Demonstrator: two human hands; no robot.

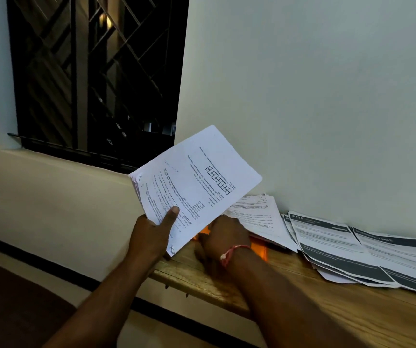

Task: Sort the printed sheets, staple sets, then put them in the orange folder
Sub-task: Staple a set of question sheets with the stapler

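My left hand (153,233) holds up a thick set of printed sheets (196,182), thumb on the front page, above the table's left end. My right hand (223,237) is down on the table at the orange folder (259,249), which shows only as orange edges around the hand; blur hides whether the fingers grip it. A white printed pile (257,214) lies over the folder's far part.
The wooden table (314,305) runs along a white wall. A spread of sheets with dark header bands (352,249) covers its right part. A barred dark window (94,79) is at the upper left, with floor below the table's left edge.
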